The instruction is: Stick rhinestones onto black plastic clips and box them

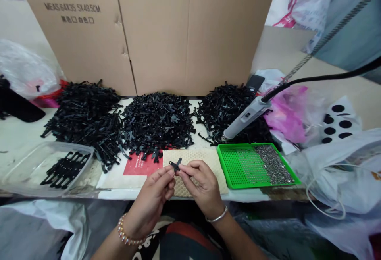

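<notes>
Between the fingertips of both hands is a small black plastic part (175,164) shaped like a fork or cross, held above the tan honeycomb-textured pad (205,155). My left hand (156,192) pinches its lower left side; a beaded bracelet circles that wrist. My right hand (204,188) pinches it from the right, thumb and finger together. My fingers partly cover the part, so its lower end is hidden. Behind the pad lies a heap of short black parts (157,121). To the right is a green perforated tray (232,172) holding many small metal pieces (274,162).
More black parts are heaped at the left (86,113) and right (226,109). A clear plastic box (26,172) holds rows of black pieces (65,168). An electric screwdriver (247,119) hangs from a coiled spring beside the tray. A large cardboard box (160,33) stands behind.
</notes>
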`<state>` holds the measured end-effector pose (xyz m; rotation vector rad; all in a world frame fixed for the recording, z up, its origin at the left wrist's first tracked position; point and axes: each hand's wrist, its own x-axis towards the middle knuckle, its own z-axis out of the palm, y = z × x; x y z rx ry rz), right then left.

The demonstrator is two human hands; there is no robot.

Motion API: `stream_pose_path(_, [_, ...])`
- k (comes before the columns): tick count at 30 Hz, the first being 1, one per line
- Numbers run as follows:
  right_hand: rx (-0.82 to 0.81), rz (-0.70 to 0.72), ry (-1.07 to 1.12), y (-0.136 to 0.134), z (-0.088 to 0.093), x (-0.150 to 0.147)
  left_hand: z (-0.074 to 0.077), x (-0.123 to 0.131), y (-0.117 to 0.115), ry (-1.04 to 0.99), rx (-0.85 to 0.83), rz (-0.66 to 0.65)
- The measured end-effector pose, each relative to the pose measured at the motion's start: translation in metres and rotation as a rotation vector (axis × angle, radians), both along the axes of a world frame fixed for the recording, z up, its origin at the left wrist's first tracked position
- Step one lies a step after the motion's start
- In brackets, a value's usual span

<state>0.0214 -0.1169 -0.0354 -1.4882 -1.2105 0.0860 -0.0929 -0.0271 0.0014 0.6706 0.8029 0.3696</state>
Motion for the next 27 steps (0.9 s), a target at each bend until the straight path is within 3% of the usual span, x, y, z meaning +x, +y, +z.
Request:
stream_pose_path(6, [-0.032,0.021,-0.085,-0.003,-0.007,-0.001,-0.003,0.002,-0.001,0.015,0.0,0.011])
stream_pose_path(10, [-0.092,0.049,-0.186,-0.006,-0.011,-0.006,-0.013,0.004,-0.001,0.038,0.047,0.016])
stream_pose_path(13, [-0.149,0.129,-0.124,-0.005,-0.006,-0.002,-0.023,0.005,0.006,0.063,0.094,0.046])
stream_pose_path(16, [-0.165,0.155,-0.004,0.004,0.001,0.025,-0.031,0.003,0.019,0.105,0.222,0.046])
stream_pose_path(18, [-0.213,0.063,-0.029,0.015,0.001,0.056,-0.034,0.0,0.027,0.124,0.292,0.06])
stream_pose_path(22, [-0.561,-0.073,-0.17,0.046,-0.008,0.111,-0.035,-0.005,0.033,0.132,0.358,0.086])
stream_pose_path(24, [-0.698,-0.054,-0.228,0.058,-0.013,0.123,-0.035,-0.007,0.033,0.153,0.39,0.07])
stream_pose_path(27, [-0.754,0.01,-0.283,0.066,-0.017,0.125,-0.034,-0.009,0.034,0.179,0.423,0.017])
